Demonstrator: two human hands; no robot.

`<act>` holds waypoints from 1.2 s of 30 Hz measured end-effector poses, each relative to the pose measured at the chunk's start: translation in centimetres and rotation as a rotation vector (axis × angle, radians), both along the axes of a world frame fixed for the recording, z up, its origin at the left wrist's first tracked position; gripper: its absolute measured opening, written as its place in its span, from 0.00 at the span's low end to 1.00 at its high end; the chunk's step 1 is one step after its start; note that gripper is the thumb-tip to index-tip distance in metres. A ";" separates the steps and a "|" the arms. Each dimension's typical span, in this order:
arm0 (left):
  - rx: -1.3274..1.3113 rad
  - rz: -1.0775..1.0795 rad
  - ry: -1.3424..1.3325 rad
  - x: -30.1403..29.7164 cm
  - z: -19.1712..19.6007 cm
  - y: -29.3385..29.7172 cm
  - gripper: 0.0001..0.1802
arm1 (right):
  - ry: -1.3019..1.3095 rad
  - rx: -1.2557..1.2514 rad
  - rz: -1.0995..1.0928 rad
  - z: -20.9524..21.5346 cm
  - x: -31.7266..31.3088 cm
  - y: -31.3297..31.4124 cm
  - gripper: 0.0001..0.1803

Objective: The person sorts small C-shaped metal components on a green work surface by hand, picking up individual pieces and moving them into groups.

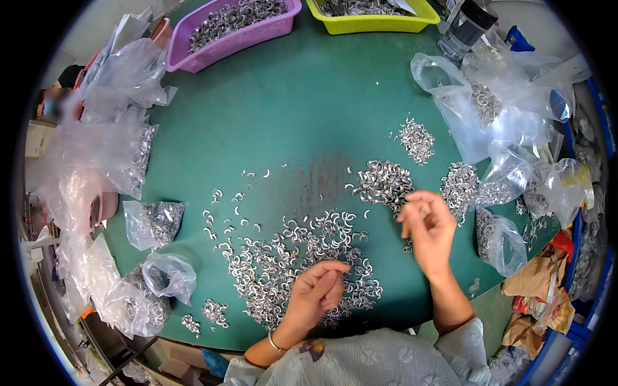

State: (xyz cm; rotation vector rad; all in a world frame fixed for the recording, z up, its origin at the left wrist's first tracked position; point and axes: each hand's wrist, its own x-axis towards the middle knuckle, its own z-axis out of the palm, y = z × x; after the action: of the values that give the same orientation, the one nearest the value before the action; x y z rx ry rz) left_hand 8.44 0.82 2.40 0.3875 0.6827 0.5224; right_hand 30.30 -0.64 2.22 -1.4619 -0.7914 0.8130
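Small curved silver metal pieces (pixel 270 283) lie in a wide loose spread on the green table. My left hand (pixel 317 293) is over the right part of this spread, its fingers curled and the thumb against them. What its fingertips hold, if anything, is too small to make out. At the near right edge of a dense heap of darker curved pieces (pixel 383 183) is my right hand (pixel 428 228), with its fingers bent in towards the thumb. Whatever may be between those fingers cannot be made out. Smaller heaps of metal pieces (pixel 417 140) lie beyond and to the right (pixel 459 186).
A purple basket (pixel 238 38) and a yellow-green basket (pixel 380 24) of metal pieces stand at the far edge. Filled clear bags (pixel 158 222) line the left side, and more plastic bags (pixel 508 238) the right. A dark-lidded jar (pixel 467 32) stands far right.
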 end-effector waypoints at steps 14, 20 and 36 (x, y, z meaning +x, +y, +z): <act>0.031 -0.042 0.022 -0.4 -0.8 -0.3 0.14 | -0.045 -0.030 0.602 0.0 -4.2 -1.3 0.09; -0.076 -0.035 -0.018 -0.4 -0.9 -0.5 0.15 | -0.062 -0.006 0.643 -0.2 -4.1 -1.3 0.11; -0.026 -0.127 0.000 -0.8 -1.5 -0.6 0.09 | -0.558 0.379 0.645 -0.5 -3.9 -0.8 0.20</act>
State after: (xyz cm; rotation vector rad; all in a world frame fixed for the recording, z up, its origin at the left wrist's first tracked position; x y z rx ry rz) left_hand 7.63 0.23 0.91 0.4041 0.6599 0.3925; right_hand 26.39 -1.47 1.77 -1.0915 -1.7970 0.6628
